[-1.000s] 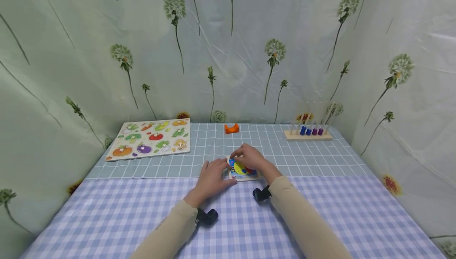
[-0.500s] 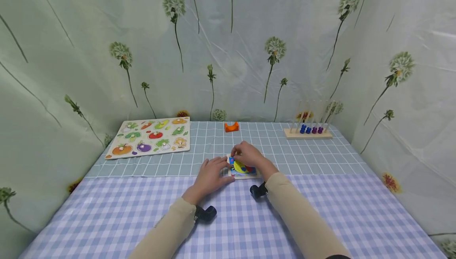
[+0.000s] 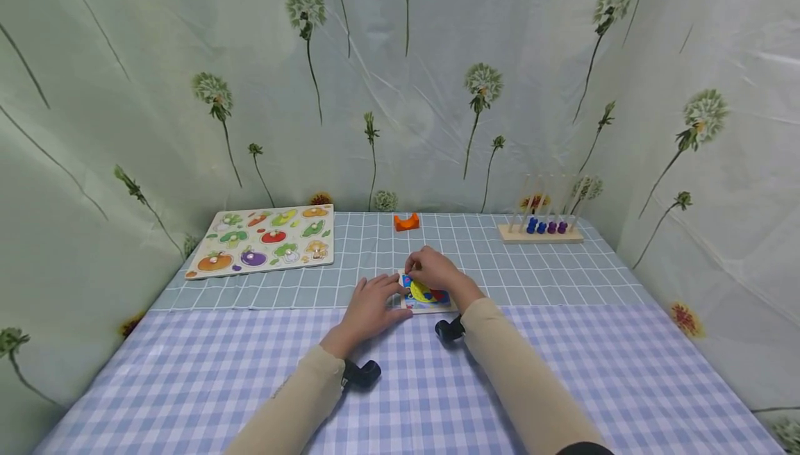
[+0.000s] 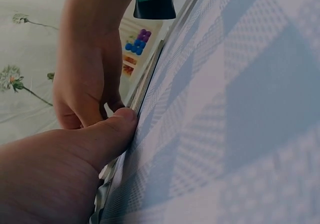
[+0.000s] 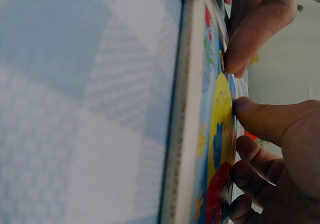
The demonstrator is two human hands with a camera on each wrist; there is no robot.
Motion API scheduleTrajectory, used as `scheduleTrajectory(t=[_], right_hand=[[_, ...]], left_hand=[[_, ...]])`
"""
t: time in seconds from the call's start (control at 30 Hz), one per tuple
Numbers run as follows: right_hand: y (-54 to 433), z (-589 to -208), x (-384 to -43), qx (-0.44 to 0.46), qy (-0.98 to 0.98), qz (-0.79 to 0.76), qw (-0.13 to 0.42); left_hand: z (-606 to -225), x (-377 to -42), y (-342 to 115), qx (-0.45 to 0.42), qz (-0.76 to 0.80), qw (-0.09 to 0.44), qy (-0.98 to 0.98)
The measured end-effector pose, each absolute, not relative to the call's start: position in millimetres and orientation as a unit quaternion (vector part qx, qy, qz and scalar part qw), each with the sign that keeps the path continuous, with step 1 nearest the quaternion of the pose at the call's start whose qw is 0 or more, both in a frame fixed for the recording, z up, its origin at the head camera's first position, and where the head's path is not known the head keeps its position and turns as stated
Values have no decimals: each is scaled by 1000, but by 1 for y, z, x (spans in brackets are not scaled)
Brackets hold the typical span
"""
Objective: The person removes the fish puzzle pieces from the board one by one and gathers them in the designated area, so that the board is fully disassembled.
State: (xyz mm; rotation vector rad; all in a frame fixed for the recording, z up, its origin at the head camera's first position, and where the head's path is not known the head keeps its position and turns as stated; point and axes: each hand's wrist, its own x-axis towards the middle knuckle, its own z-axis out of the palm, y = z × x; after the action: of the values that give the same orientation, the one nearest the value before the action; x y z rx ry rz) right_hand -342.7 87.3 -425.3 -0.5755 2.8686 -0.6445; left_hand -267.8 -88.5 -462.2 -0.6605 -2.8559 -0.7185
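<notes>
A small wooden picture puzzle point(image 3: 431, 308) lies flat before me, printed with a yellow shape and a red one on blue. My left hand point(image 3: 371, 308) rests at its left side, fingers nearly straight. In the left wrist view the left thumb point(image 4: 117, 126) lies along the board's edge, while in the right wrist view a left finger point(image 5: 260, 31) touches the picture. Over the puzzle's far left part is my right hand point(image 3: 435, 271), fingers bent. Its thumb point(image 5: 265, 121) meets the picture beside the yellow shape point(image 5: 222, 99); whether it pinches a piece is hidden.
A vegetable peg puzzle point(image 3: 262, 241) lies at the back left. An orange curved block point(image 3: 407, 222) sits at the back middle. At the back right stands a wooden rack of upright rods point(image 3: 541, 236) with blue and purple beads. A dandelion-print curtain point(image 3: 400, 94) hangs behind.
The right hand's fingers have drawn closer together and its wrist has shifted slightly left. The left hand stays at the puzzle's side. The head view has tipped slightly.
</notes>
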Motion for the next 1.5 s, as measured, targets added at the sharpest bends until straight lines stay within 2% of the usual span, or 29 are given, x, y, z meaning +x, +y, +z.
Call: scheduleTrajectory(t=[0.37, 1.0, 1.23, 1.5], right_hand=[[86, -418, -341, -200, 957, -187, 91], [87, -419, -340, -187, 951, -231, 80], [89, -415, -339, -188, 951, -220, 106], [87, -420, -344, -197, 954, -199, 110]], left_hand=[[-461, -269, -88, -213, -240, 53, -945], [-460, -271, -89, -212, -240, 51, -946], [-461, -270, -87, -211, -244, 43, -945], [-459, -267, -88, -211, -238, 42, -947]])
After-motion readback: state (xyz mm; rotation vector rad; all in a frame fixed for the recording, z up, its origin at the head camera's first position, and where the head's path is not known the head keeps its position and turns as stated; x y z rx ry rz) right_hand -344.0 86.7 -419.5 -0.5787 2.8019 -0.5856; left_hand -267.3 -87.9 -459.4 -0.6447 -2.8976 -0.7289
